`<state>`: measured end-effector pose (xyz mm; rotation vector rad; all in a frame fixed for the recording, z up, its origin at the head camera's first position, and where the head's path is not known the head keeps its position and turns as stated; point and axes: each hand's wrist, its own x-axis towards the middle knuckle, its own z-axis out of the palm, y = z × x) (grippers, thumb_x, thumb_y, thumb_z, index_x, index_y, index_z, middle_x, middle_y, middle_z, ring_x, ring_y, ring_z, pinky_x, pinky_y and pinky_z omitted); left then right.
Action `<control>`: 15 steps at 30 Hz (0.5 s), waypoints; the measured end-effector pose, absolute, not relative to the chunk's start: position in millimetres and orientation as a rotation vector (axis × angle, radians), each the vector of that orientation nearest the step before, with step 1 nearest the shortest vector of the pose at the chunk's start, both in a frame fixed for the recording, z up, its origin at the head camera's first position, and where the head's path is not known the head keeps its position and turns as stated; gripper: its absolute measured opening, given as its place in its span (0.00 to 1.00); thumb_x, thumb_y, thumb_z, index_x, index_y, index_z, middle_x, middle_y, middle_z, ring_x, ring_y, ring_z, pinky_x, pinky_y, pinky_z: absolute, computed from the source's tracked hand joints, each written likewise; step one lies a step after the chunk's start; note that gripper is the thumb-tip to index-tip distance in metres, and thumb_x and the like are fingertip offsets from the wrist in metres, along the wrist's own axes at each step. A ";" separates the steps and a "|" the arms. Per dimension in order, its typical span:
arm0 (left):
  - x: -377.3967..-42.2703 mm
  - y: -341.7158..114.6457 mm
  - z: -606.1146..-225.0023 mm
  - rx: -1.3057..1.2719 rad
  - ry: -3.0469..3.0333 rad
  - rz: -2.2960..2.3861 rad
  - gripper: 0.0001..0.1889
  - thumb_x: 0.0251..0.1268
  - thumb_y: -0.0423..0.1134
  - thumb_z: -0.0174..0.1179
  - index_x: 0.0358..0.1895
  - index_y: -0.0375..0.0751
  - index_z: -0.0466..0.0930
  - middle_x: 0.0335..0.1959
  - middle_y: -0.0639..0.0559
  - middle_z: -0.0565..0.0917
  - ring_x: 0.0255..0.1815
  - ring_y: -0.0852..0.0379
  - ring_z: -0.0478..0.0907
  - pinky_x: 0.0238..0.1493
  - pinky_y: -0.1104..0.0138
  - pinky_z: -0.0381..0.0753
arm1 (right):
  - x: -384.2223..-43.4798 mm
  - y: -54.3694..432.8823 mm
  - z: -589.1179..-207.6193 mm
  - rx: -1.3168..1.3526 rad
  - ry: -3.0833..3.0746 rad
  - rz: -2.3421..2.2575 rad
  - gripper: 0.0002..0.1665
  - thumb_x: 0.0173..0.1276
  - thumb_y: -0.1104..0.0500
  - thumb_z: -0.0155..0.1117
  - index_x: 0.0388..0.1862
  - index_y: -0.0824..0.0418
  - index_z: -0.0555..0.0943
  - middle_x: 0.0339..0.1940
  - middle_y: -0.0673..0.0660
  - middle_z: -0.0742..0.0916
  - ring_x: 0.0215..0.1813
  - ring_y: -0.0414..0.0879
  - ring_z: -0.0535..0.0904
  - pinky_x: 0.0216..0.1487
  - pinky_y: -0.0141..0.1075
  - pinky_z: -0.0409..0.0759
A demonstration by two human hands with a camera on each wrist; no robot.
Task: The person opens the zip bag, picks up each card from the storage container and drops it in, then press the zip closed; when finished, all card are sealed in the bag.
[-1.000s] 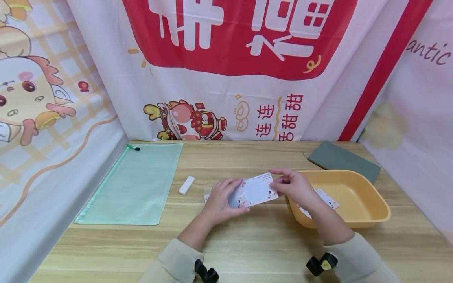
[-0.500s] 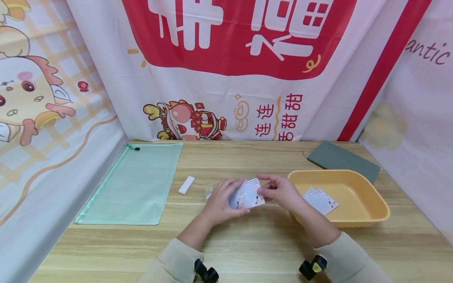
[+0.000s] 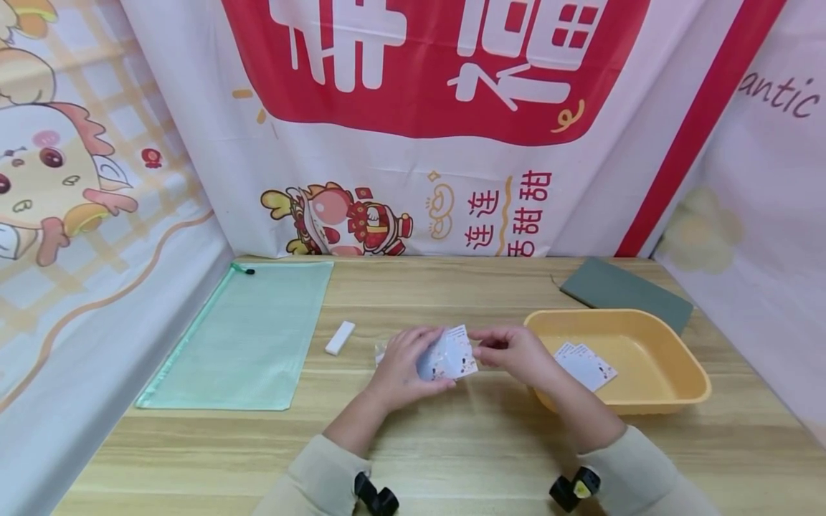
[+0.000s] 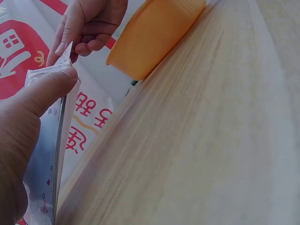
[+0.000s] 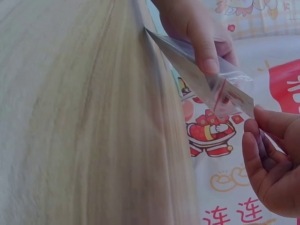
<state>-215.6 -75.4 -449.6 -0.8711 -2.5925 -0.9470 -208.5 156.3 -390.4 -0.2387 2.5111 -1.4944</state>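
Note:
My left hand (image 3: 405, 364) grips a clear plastic sleeve (image 5: 234, 84) with white printed cards (image 3: 454, 357) in it, thumb on the near side in the left wrist view. The cards' right ends stick out of the sleeve's mouth. At that end my right hand (image 3: 516, 352) has its thumb and forefinger on the edge of a card (image 5: 239, 95), its other fingers curled in. Several similar cards (image 3: 584, 367) lie fanned in the yellow tray (image 3: 665, 358) to the right. Behind the left hand, more of the clear wrapping shows on the table; most is hidden.
A mint-green zip pouch (image 3: 239, 337) lies flat at the left of the wooden table (image 3: 452, 459). Between pouch and left hand is a small white block (image 3: 340, 337). A grey-green notebook (image 3: 626, 290) lies behind the tray. Printed cloths hang round the table.
A card that stuck far out to the right has slid left into the sleeve, and my right hand has moved left with it. My left hand stays in place.

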 end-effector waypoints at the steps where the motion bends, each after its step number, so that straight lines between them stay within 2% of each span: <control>1: -215.8 -75.5 -449.7 -0.872 -2.590 -0.950 0.45 0.47 0.58 0.73 0.70 0.44 0.69 0.64 0.46 0.75 0.65 0.47 0.71 0.68 0.47 0.68 | -208.5 154.2 -391.8 -0.233 2.512 -1.491 0.19 0.66 0.59 0.67 0.56 0.59 0.83 0.42 0.56 0.87 0.41 0.43 0.80 0.42 0.34 0.85; 9: -215.6 -76.0 -449.2 -0.882 -2.591 -0.967 0.44 0.48 0.58 0.72 0.70 0.46 0.69 0.65 0.47 0.75 0.66 0.48 0.71 0.68 0.47 0.67 | -210.2 135.3 -405.2 -0.368 2.605 -1.427 0.18 0.64 0.60 0.69 0.53 0.61 0.84 0.35 0.55 0.87 0.35 0.42 0.78 0.34 0.29 0.80; 15: -215.4 -77.0 -449.6 -0.890 -2.598 -0.981 0.43 0.49 0.57 0.71 0.71 0.47 0.68 0.66 0.48 0.74 0.67 0.49 0.70 0.69 0.46 0.66 | -210.5 126.0 -410.9 -0.344 2.652 -1.348 0.17 0.63 0.60 0.69 0.51 0.57 0.86 0.34 0.52 0.86 0.35 0.41 0.78 0.32 0.29 0.79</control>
